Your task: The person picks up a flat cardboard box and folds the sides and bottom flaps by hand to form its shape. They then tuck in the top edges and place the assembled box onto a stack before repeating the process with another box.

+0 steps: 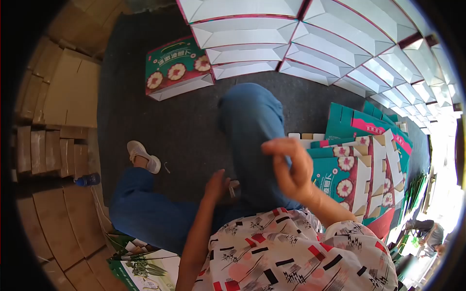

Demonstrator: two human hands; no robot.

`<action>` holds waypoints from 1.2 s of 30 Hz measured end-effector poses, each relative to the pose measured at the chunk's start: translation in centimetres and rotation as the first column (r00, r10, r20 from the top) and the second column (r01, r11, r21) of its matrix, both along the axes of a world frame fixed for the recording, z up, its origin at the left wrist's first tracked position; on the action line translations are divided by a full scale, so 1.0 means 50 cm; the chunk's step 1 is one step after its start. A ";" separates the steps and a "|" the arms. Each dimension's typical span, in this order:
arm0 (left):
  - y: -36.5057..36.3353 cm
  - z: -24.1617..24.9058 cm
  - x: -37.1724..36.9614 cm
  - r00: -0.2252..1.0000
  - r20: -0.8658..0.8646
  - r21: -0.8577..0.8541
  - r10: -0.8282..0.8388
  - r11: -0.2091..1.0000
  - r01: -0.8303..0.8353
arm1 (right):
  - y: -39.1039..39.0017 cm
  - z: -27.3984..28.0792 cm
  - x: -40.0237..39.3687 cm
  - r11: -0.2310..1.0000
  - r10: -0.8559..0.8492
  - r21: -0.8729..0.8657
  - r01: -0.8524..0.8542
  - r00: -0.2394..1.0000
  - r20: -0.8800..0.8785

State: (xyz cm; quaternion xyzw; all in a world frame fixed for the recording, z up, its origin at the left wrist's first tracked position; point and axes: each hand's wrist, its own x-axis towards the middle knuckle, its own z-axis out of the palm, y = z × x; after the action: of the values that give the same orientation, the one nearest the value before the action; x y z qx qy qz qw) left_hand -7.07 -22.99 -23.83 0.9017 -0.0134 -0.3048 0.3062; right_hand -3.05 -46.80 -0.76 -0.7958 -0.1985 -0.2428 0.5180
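My left hand (217,186) hangs low beside the bent knee, over the dark floor. Its fingers look slightly apart, and I make out nothing held. Close to it lies a small pale thing (234,188), too unclear to name. My right hand (291,167) is raised over the right side of the blue trouser leg (252,126), fingers loosely bent and apart, with nothing visible between them. Just right of this hand lie flattened green and red printed cartons (342,182) in an overlapping stack.
A folded green and red box (177,68) stands on the dark floor (194,121). White open boxes (252,34) are stacked along the top and right. Brown cartons (58,218) and a blue bottle (87,180) are at left. A person (432,235) is at the far right.
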 end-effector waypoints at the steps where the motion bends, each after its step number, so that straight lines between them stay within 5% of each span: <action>1: -0.003 0.000 -0.006 0.999 0.021 0.022 -0.044 0.999 0.044 | -0.043 -0.034 0.001 0.989 -0.132 -0.080 0.127 0.989 -0.068; 4: 0.008 -0.016 -0.017 0.986 0.087 0.045 -0.142 0.989 0.138 | -0.211 -0.265 -0.034 0.901 -0.396 -0.361 0.239 0.794 -0.462; 7: 0.039 -0.068 -0.037 0.974 0.147 0.007 -0.172 0.985 0.173 | -0.360 -0.423 -0.147 0.610 -0.589 -0.776 -0.159 0.565 -0.578; 8: 0.048 -0.078 -0.039 0.968 0.166 0.023 -0.189 0.982 0.188 | -0.389 -0.442 -0.172 0.502 -0.609 -0.811 -0.299 0.544 -0.577; 13: 0.049 -0.079 -0.048 0.959 0.212 0.004 -0.190 0.981 0.193 | -0.482 -0.508 -0.196 0.389 -0.644 -0.841 -0.375 0.543 -0.540; 16: 0.025 -0.029 -0.038 0.983 0.069 0.066 -0.170 0.984 0.166 | -0.511 -0.524 -0.161 0.348 -0.626 -0.830 -0.436 0.551 -0.552; 18: 0.006 0.040 -0.016 0.983 -0.119 0.135 -0.141 0.978 0.157 | -0.511 -0.520 -0.137 0.341 -0.621 -0.785 -0.516 0.504 -0.601; 21: 0.005 0.024 -0.015 0.991 -0.088 0.132 -0.103 0.985 0.114 | -0.520 -0.506 -0.107 0.399 -0.509 -0.528 -0.750 0.298 -0.808; 23: 0.000 0.023 -0.021 0.997 -0.054 0.114 -0.062 0.991 0.068 | -0.523 -0.484 -0.107 0.308 -0.415 -0.331 -0.892 0.187 -0.890; 25: -0.004 0.025 -0.019 0.998 -0.051 0.097 -0.039 0.994 0.044 | -0.524 -0.469 -0.118 0.369 -0.413 -0.209 -0.906 0.041 -0.910; 31: -0.012 0.021 -0.014 0.995 -0.076 0.084 -0.057 0.994 0.064 | -0.569 -0.317 -0.097 0.288 -0.482 -0.310 -0.906 0.143 -0.865; 36: -0.008 0.001 -0.015 0.996 -0.026 0.044 -0.091 0.995 0.092 | -0.681 -0.046 -0.023 0.531 -0.555 -0.590 -0.608 0.277 -0.784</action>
State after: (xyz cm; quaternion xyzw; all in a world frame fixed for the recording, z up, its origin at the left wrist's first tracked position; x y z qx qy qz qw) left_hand -7.82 -23.38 -23.78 0.9031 -0.0443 -0.3296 0.2718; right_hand -4.22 -80.85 -3.08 -0.8985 0.0509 0.4307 0.0686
